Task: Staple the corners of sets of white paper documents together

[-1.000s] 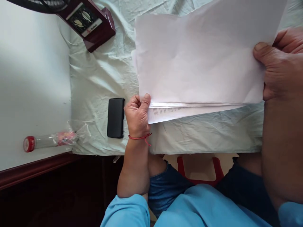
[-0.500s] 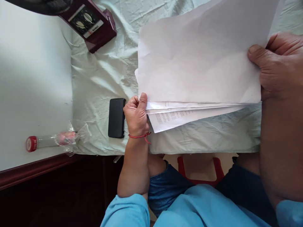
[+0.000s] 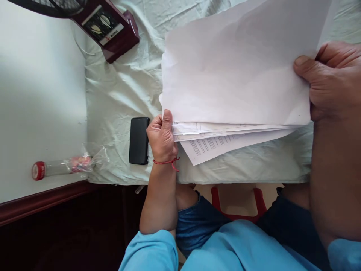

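1. Stack of papers point(image 3: 237, 71) filling the upper right of the frame: thin white sheets, top one blank and softly creased, lifted off the cloth and tilted.
2. Lower sheets point(image 3: 222, 145) fanned out beneath the near edge, printed with small text, one corner jutting toward the bottom of the frame.
3. Left hand point(image 3: 161, 137) at centre, curled closed, pinching the stack's lower-left corner between thumb and fingers; red string bracelet point(image 3: 166, 163) on the wrist.
4. Right hand point(image 3: 329, 81) at the right edge, thumb pressed flat on the top sheet, fingers tucked behind, gripping the right side.
5. Pale green cloth point(image 3: 118, 98) under everything, wrinkled and matte, its near hem running across mid-frame.
6. Black phone point(image 3: 139, 140), smooth rounded rectangle, lying flat just left of the left hand.
7. Clear plastic bottle point(image 3: 56, 168) with red cap on its side at lower left, on the bare white tabletop point(image 3: 39, 94).
8. Dark red fan base point(image 3: 108, 28) at upper left, boxy and glossy.
9. Open cloth between phone and fan base; bare tabletop left of the cloth's edge.
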The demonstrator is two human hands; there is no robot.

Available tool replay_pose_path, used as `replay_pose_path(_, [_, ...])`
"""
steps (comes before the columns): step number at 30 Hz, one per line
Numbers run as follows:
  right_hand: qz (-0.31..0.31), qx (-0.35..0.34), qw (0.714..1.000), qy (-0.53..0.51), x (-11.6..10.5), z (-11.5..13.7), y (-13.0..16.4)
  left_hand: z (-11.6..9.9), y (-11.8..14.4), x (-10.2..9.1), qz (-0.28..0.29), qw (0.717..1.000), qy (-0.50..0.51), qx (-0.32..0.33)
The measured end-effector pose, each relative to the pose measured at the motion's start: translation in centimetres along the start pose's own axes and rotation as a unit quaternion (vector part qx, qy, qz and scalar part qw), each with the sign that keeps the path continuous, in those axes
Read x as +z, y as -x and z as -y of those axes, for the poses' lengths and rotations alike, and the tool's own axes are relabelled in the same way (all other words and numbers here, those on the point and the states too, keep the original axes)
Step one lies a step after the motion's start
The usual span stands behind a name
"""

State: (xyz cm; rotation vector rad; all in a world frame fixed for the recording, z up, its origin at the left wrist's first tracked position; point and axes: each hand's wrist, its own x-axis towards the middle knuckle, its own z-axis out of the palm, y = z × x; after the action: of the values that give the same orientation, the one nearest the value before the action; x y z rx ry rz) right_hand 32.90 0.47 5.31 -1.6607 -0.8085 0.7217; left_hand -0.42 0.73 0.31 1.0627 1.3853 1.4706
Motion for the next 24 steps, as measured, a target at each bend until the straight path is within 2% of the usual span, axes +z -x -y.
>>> replay_pose_path(3, [-0.018, 0.008, 1.0, -0.013, 0.2, -0.1, -0.2, -0.4, 0.3, 0.3, 0.048, 0.998, 0.014, -0.034])
replay_pose_path(6, [-0.037, 0.013, 0.998, -0.043, 0.3, -0.5, -0.6, -0.6, 0.6, 0.1, 0.087, 0.995, 0.005, -0.041])
replay_pose_path(11, [-0.03, -0.014, 0.998, -0.056, 0.2, -1.4, -1.0, -0.4, 0.6, -0.1, 0.067, 0.997, -0.02, -0.028])
replay_pose_path(17, [-0.017, -0.01, 0.997, -0.075, 0.2, -1.5, -1.3, -0.7, 0.4, 0.1, 0.037, 0.997, 0.017, -0.07])
replay_pose_path(20, [-0.025, 0.001, 0.997, -0.079, 0.3, -1.4, -1.3, -0.5, 0.1, -0.2, 0.012, 0.998, 0.025, -0.053])
replay_pose_path(24, [-0.003, -0.02, 0.997, -0.076, 0.1, -1.6, -1.2, -0.2, -0.1, -0.6, -0.002, 1.0, 0.004, -0.022])
